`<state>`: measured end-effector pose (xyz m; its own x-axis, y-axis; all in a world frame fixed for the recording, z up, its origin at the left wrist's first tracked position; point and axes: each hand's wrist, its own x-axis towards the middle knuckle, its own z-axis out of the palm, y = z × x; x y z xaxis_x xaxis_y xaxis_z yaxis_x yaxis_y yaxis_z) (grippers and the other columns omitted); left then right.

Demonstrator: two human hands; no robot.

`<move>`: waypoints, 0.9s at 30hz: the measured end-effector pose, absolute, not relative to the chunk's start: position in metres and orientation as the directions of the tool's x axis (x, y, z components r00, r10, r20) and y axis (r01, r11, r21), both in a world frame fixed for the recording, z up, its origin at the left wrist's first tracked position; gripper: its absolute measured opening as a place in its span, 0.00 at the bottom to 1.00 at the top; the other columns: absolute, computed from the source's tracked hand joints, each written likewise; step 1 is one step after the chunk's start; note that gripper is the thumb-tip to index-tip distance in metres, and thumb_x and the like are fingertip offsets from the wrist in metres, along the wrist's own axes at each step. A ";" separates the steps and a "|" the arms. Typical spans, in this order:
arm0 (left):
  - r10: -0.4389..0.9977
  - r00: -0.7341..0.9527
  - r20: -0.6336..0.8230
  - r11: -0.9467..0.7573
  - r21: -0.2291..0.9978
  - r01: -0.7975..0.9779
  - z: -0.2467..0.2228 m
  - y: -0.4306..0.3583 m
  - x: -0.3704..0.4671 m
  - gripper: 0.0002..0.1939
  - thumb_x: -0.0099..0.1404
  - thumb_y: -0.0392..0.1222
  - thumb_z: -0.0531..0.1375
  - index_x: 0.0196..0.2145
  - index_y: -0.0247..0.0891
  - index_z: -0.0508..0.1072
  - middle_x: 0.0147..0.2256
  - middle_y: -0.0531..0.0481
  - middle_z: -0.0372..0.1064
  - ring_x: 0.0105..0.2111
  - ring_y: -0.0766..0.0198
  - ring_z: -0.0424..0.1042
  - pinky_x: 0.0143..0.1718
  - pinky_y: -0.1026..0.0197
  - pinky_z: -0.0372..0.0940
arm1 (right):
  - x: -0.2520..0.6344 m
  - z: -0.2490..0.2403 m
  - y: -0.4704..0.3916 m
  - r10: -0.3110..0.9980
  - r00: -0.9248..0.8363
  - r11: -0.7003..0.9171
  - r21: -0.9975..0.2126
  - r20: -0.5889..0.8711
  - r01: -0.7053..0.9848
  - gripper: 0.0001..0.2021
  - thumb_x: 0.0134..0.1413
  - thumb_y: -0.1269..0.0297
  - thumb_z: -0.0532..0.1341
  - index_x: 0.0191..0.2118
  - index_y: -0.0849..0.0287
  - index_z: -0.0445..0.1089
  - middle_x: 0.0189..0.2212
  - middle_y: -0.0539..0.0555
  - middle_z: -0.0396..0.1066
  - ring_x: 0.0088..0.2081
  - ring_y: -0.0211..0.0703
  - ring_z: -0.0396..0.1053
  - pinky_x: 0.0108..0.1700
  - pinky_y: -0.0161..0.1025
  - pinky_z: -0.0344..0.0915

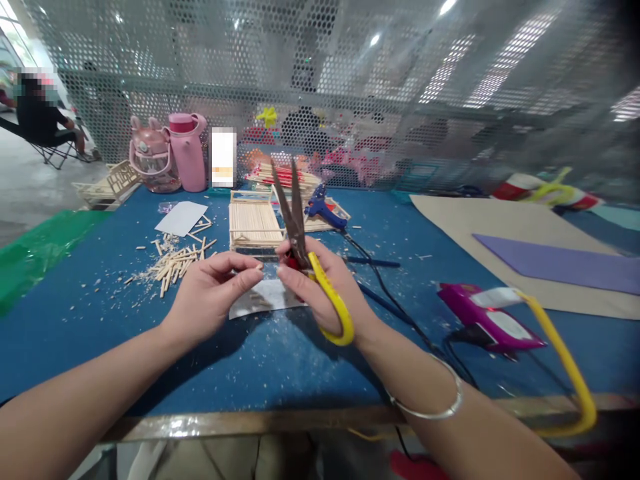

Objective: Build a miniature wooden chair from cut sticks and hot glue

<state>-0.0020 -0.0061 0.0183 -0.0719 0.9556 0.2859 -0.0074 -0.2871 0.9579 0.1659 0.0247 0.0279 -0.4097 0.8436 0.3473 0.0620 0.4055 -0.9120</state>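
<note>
Yellow-handled scissors (pixel 297 227) stand upright in my right hand (pixel 325 287), blades pointing up and slightly parted. Close by, my left hand (pixel 215 290) pinches thumb and forefinger together; a tiny pale bit seems to show at the tips, too small to name. Beneath both hands lies a white sheet of paper (pixel 270 300), partly hidden. Just beyond is a small frame built of thin wooden sticks (pixel 256 223). A heap of short cut sticks (pixel 175 263) lies left of my left hand. Behind the scissors rests a blue glue gun (pixel 325 208).
A pink bottle (pixel 189 157), a clear pink jug (pixel 153 160) and another stick model (pixel 113 183) stand at the back left. On the right are a magenta device (pixel 487 317), a yellow bent tube (pixel 565 353) and purple foam sheet (pixel 555 260). A person (pixel 43 117) sits far left.
</note>
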 end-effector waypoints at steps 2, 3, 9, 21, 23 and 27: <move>0.914 -0.052 0.403 -0.393 0.909 0.139 0.019 -0.009 -0.001 0.00 0.53 0.37 0.65 0.26 0.40 0.78 0.26 0.51 0.75 0.26 0.66 0.70 0.30 0.65 0.64 | 0.161 0.027 0.020 0.868 -0.396 0.299 -0.952 0.298 -0.060 0.16 0.46 0.55 0.65 0.38 0.55 0.63 0.26 0.45 0.61 0.24 0.31 0.59 0.26 0.33 0.58; 0.885 -0.029 0.465 -0.448 0.867 0.219 0.018 -0.010 -0.001 0.01 0.54 0.37 0.65 0.26 0.41 0.78 0.26 0.51 0.75 0.26 0.66 0.70 0.30 0.65 0.64 | 0.159 0.027 0.018 0.876 -0.397 0.253 -0.962 0.274 -0.103 0.17 0.45 0.56 0.66 0.38 0.55 0.63 0.26 0.45 0.62 0.23 0.31 0.59 0.25 0.32 0.58; 0.797 0.051 0.602 -0.571 0.724 0.387 0.016 -0.012 -0.002 0.05 0.56 0.35 0.64 0.29 0.43 0.80 0.28 0.50 0.76 0.28 0.64 0.71 0.33 0.64 0.64 | 0.152 0.029 0.013 0.912 -0.373 0.111 -0.978 0.172 -0.178 0.20 0.38 0.58 0.69 0.37 0.56 0.63 0.25 0.44 0.64 0.20 0.29 0.59 0.20 0.30 0.58; 0.933 0.036 0.358 -0.357 0.934 -0.028 0.014 -0.010 0.001 0.05 0.56 0.36 0.64 0.31 0.44 0.80 0.32 0.52 0.74 0.35 0.66 0.71 0.40 0.65 0.66 | 0.150 0.025 0.015 0.907 -0.414 -0.058 -0.951 0.078 -0.305 0.23 0.36 0.61 0.71 0.39 0.54 0.61 0.22 0.42 0.64 0.19 0.28 0.62 0.20 0.28 0.59; 0.946 0.068 0.318 -0.312 0.946 -0.089 0.014 -0.009 0.002 0.04 0.57 0.37 0.64 0.31 0.42 0.79 0.33 0.52 0.73 0.37 0.66 0.71 0.42 0.64 0.65 | 0.150 0.024 0.015 0.906 -0.410 -0.023 -0.957 0.102 -0.289 0.22 0.37 0.61 0.70 0.38 0.54 0.61 0.22 0.42 0.63 0.18 0.28 0.60 0.19 0.29 0.59; 0.942 -0.002 0.335 -0.335 0.942 -0.009 0.015 -0.011 0.001 0.03 0.58 0.38 0.63 0.30 0.40 0.77 0.30 0.52 0.75 0.31 0.66 0.72 0.36 0.65 0.67 | 0.150 0.023 0.014 0.920 -0.374 0.016 -0.967 0.114 -0.255 0.19 0.41 0.60 0.68 0.39 0.54 0.61 0.21 0.42 0.62 0.18 0.29 0.60 0.18 0.29 0.59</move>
